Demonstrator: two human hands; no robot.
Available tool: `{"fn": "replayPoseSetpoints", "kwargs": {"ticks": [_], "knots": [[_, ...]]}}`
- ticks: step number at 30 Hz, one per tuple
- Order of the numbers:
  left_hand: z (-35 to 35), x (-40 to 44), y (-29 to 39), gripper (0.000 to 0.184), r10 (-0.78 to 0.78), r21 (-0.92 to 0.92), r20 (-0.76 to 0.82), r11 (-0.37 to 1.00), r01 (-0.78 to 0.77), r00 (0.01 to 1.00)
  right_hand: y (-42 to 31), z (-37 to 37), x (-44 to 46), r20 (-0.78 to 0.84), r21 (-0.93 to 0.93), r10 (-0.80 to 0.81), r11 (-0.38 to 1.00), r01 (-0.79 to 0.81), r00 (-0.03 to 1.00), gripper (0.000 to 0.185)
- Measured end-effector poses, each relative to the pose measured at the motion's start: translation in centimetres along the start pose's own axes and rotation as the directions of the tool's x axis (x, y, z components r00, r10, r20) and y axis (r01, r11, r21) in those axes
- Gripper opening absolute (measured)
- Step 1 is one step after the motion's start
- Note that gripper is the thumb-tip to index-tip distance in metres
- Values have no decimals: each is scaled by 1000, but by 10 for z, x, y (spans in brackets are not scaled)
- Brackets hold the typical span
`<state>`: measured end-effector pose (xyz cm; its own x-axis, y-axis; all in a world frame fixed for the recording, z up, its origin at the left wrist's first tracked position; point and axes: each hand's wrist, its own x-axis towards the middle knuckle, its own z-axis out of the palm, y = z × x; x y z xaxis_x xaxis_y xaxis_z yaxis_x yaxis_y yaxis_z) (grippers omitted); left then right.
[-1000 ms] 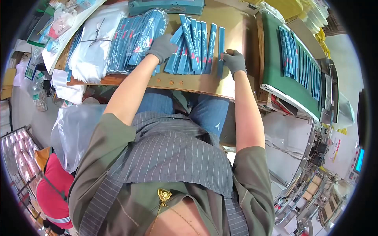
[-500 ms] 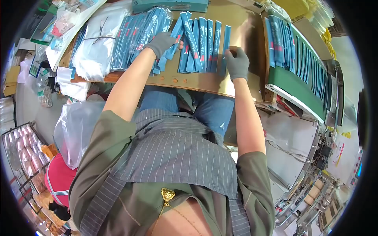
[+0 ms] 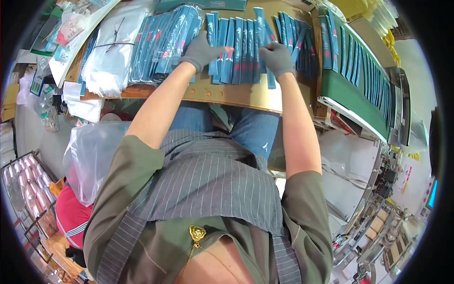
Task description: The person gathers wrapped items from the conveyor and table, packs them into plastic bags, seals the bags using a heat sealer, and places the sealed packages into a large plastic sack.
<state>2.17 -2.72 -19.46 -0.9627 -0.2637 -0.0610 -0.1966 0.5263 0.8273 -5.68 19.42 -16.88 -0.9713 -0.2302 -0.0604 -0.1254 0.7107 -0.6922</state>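
Observation:
Slim blue packets with white lettering and red marks stand in a row point(image 3: 236, 57) on the cardboard-coloured work surface in front of me. My left hand point(image 3: 202, 53), in a grey fingerless-tipped glove, is at the row's left end. Its fingers are spread, with a bare fingertip against the packets. My right hand point(image 3: 277, 59), gloved alike, is closed on a blue packet point(image 3: 271, 81) at the row's right end; its fingers partly cover it. Beyond this hand, a second group of blue packets point(image 3: 301, 45) leans near the wooden side wall.
Clear-bagged blue packets point(image 3: 163, 42) and a tied stack of clear plastic bags point(image 3: 116, 47) lie on the left. To the right, a green conveyor belt point(image 3: 350, 92) carries more packets. A teal box point(image 3: 201, 4) sits at the back.
The slanted packets by my left hand now stand in a tighter row, and that hand has opened. Several packets now appear right of my right hand, which has moved slightly left.

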Motion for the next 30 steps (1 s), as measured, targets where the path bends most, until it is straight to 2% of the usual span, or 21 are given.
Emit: {"fn": "replayPoseSetpoints", "kwargs": {"ticks": [1, 2, 4, 5, 7, 8, 9, 10, 11, 16, 18, 19, 21, 22, 24, 26, 28, 30], "knots": [[15, 2, -1, 91, 113, 376, -157, 926, -47, 981, 7, -10, 0, 7, -58, 49, 997, -48, 999, 31], [22, 5, -5, 91, 113, 371, -155, 927, -49, 981, 14, -14, -4, -64, -103, 24, 994, -31, 998, 31], [22, 3, 4, 89, 23, 414, -54, 910, 1, 998, 29, -20, -5, -21, -182, 106, 977, -108, 994, 31], [17, 1, 10, 67, -62, 354, -60, 932, 79, 996, 39, -20, -7, -22, -184, 106, 977, -108, 994, 31], [8, 12, -5, 68, -58, 300, -16, 952, 60, 998, 54, -19, -12, -44, -4, 148, 989, -148, 988, 30], [4, 17, -13, 69, -51, 246, 25, 968, 43, 998, 58, -21, -16, -44, -5, 147, 989, -147, 988, 30], [0, 16, -13, 61, -89, 197, 3, 977, 86, 996, 57, -24, -24, -84, 65, 181, 982, -176, 980, 29], [-3, 16, -16, 61, -91, 200, 2, 976, 89, 996, 57, -26, -28, -120, 138, 218, 970, -201, 969, 29], [-6, 18, -19, 61, -100, 164, 27, 982, 94, 995, 67, -21, -29, -167, 140, 203, 973, -181, 965, 26], [-3, 28, -33, 57, -162, 11, 172, 987, 163, 972, 64, -6, -52, -153, 247, 122, 965, -82, 981, 28], [6, 28, -40, 57, -150, -40, 148, 987, 158, 978, 60, 5, -59, -263, 89, -48, 993, 73, 964, 27], [7, 26, -39, 58, -141, -90, 125, 984, 153, 982, 37, 5, -65, -120, 72, 52, 996, -43, 991, 35], [8, 25, -37, 60, -153, -73, 120, 984, 162, 981, 7, 22, -67, -80, -100, -40, 994, 32, 996, 47], [8, 25, -34, 62, -165, -61, 110, 983, 173, 980, -15, 25, -68, -2, -136, 23, 990, -23, 1000, 46], [4, 24, -35, 66, -166, -53, 163, 983, 177, 973, -26, 36, -55, 101, -402, 49, 915, -4, 994, 43], [5, 23, -41, 65, -127, -94, 88, 986, 135, 988, -17, 40, -39, 136, -374, 68, 927, -12, 988, 42], [2, 20, -39, 63, -151, -56, 58, 986, 155, 987, -16, 36, -36, 178, -356, 91, 934, -22, 980, 40], [0, 23, -37, 62, -133, -72, 172, 987, 147, 976, -15, 32, -38, 79, -286, 35, 958, -11, 996, 38]]}}
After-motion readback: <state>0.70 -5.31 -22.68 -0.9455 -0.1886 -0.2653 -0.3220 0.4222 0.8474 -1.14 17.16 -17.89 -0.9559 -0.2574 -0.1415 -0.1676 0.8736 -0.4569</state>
